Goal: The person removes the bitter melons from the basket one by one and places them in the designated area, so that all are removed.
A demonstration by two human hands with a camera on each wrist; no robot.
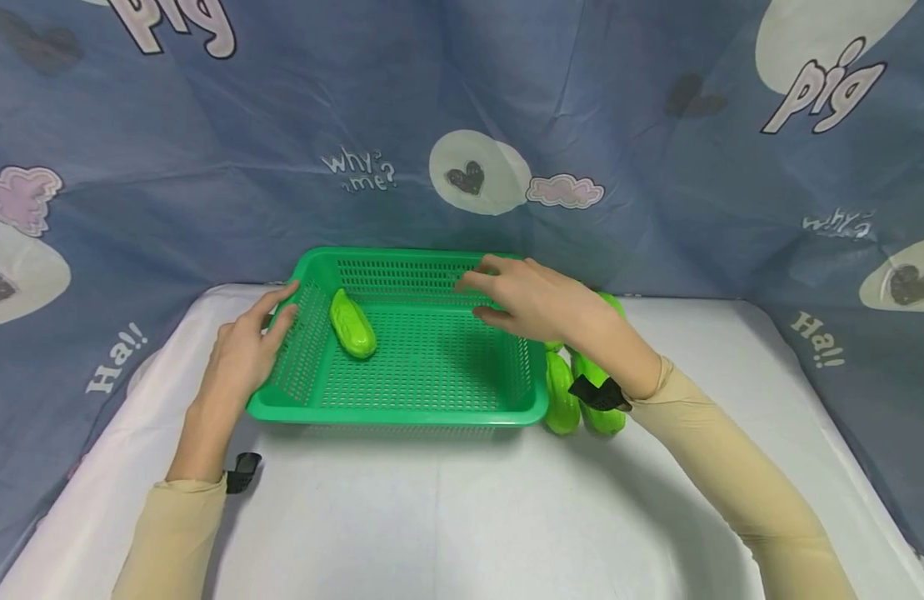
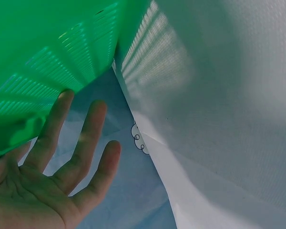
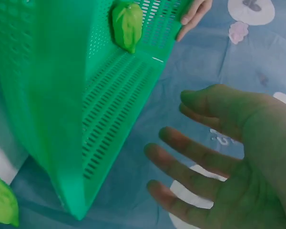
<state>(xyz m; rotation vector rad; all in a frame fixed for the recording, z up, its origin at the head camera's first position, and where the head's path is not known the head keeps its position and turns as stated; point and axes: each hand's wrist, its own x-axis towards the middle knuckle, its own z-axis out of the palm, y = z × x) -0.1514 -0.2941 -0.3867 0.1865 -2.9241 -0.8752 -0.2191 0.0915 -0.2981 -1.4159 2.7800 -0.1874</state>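
A green plastic basket (image 1: 402,417) with slotted walls stands on the white table. Inside, near its left end, lies a light green, lumpy gourd-like vegetable (image 1: 352,325), also visible in the right wrist view (image 3: 127,26). My left hand (image 1: 240,354) is at the basket's left rim; its fingers look extended in the left wrist view, one fingertip (image 2: 66,94) right at the wall. Over the basket's right end hovers my right hand (image 1: 540,300), fingers spread and slightly bent, holding nothing. Beneath that forearm, several similar green vegetables (image 1: 561,396) lie outside the basket, partly hidden.
A blue printed cloth (image 1: 402,100) hangs behind the table and along both sides. The white tabletop (image 1: 402,517) extends in front of the basket and to its right. Dark bands (image 1: 242,472) sit at both wrists, below beige sleeves.
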